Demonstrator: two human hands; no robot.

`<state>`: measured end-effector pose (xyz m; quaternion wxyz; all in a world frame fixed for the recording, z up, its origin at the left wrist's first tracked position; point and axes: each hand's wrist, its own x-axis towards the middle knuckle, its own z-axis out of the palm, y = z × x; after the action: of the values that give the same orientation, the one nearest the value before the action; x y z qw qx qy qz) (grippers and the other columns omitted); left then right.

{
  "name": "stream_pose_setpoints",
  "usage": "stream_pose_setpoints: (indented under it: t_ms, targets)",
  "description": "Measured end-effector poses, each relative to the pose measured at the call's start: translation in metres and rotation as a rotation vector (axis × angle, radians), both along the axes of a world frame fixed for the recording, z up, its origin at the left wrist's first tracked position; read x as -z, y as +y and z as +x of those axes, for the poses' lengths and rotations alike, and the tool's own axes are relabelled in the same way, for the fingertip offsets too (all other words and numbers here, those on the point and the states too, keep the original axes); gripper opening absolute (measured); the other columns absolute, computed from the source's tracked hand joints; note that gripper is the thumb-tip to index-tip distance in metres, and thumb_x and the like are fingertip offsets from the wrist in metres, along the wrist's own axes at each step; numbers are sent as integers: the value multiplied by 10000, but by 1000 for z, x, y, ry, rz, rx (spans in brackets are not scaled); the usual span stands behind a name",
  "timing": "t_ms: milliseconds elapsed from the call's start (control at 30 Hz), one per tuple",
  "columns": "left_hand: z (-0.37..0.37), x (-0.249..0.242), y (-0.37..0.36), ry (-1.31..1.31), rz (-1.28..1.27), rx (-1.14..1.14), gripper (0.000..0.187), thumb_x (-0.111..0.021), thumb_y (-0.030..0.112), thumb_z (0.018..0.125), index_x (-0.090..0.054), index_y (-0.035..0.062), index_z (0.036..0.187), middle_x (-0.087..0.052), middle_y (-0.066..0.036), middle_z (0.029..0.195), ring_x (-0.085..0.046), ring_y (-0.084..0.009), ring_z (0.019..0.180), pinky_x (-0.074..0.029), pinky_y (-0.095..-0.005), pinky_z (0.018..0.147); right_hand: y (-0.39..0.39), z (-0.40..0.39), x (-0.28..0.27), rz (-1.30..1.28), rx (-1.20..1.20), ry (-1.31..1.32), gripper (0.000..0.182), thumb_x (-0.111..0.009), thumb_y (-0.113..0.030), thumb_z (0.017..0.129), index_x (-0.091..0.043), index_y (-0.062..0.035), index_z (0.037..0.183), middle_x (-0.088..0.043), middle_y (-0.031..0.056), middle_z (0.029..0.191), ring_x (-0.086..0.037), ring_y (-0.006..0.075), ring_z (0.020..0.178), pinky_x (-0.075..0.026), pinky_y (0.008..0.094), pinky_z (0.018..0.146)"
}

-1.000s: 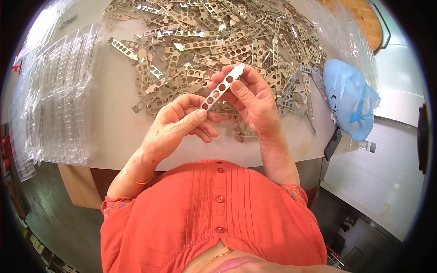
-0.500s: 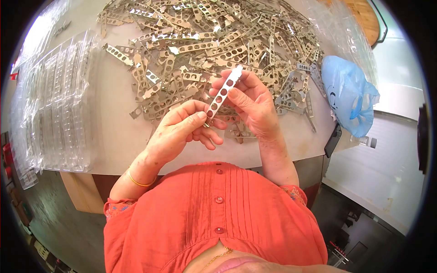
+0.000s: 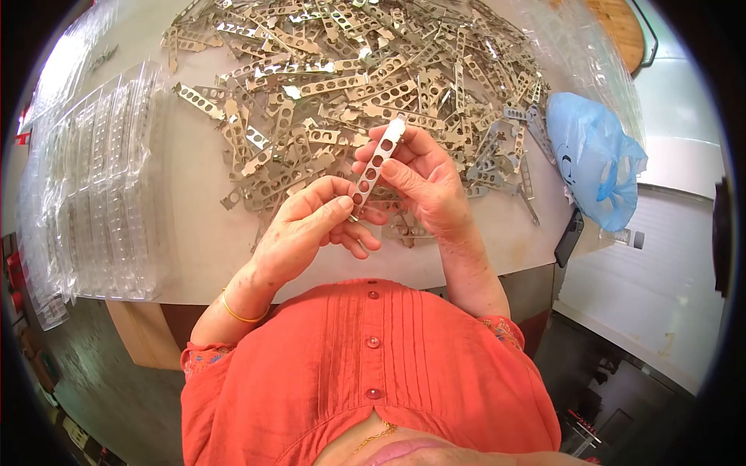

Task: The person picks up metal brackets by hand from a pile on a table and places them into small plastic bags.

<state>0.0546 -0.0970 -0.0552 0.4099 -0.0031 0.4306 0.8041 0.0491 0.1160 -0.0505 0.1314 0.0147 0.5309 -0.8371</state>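
Between my two hands is a narrow metal bracket (image 3: 377, 162) with a row of round holes, slanting up to the right. My left hand (image 3: 309, 220) pinches its lower end between thumb and forefinger, its other fingers loosely curled. Farther up, my right hand (image 3: 423, 179) grips the bracket's edge with the thumb in front and fingers behind. Just beyond the hands spreads a large heap of similar metal brackets (image 3: 326, 84), lying in all directions on the table (image 3: 203, 256).
Clear plastic trays (image 3: 116, 186) are stacked at the left. To the right are a blue plastic bag (image 3: 594, 159), a black phone-like object (image 3: 569, 238) at the table edge and a bottle (image 3: 628, 238). Clear plastic sheeting (image 3: 579, 54) lies at the back right.
The bracket's upper end has shifted slightly left and down, together with my right hand. Both hands keep their grip on it.
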Motion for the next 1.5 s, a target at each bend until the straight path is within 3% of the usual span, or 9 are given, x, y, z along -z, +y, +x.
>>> stream_pose_setpoints:
  t_ms: [933, 1267, 1433, 1500]
  targets:
    - [6, -1, 3, -1, -14, 6, 299, -494, 224, 1074, -496, -17, 1250, -680, -227, 1119, -729, -236, 851, -607, -335, 713, 2, 4, 0, 23, 7, -64, 343, -637, -53, 981, -544, -8, 1308, -676, 121, 1157, -669, 187, 1063, -575, 343, 913]
    - [8, 2, 3, 67, -31, -37, 286, -593, 152, 1027, -520, -12, 1250, -682, -171, 1075, -707, -209, 838, -589, -330, 728, 6, 5, 3, 23, -9, -70, 337, -582, -89, 1010, -532, -16, 1335, -674, 123, 1154, -676, 191, 1030, -569, 363, 896]
    - [12, -3, 2, 86, -40, -108, 254, -660, 103, 983, -565, 3, 1197, -672, -115, 1025, -679, -175, 836, -559, -302, 744, 7, 4, 12, -349, -48, -39, 372, -569, -56, 1003, -504, -23, 1368, -669, 117, 1075, -678, 238, 1005, -556, 386, 898]
    - [16, -4, 3, 252, -127, -138, 241, -698, 48, 947, -588, 10, 1158, -671, -73, 1021, -652, -128, 823, -536, -275, 745, 5, 5, 16, -422, -60, -35, 387, -564, -53, 1004, -492, -22, 1382, -666, 114, 1067, -675, 244, 1014, -545, 391, 910]
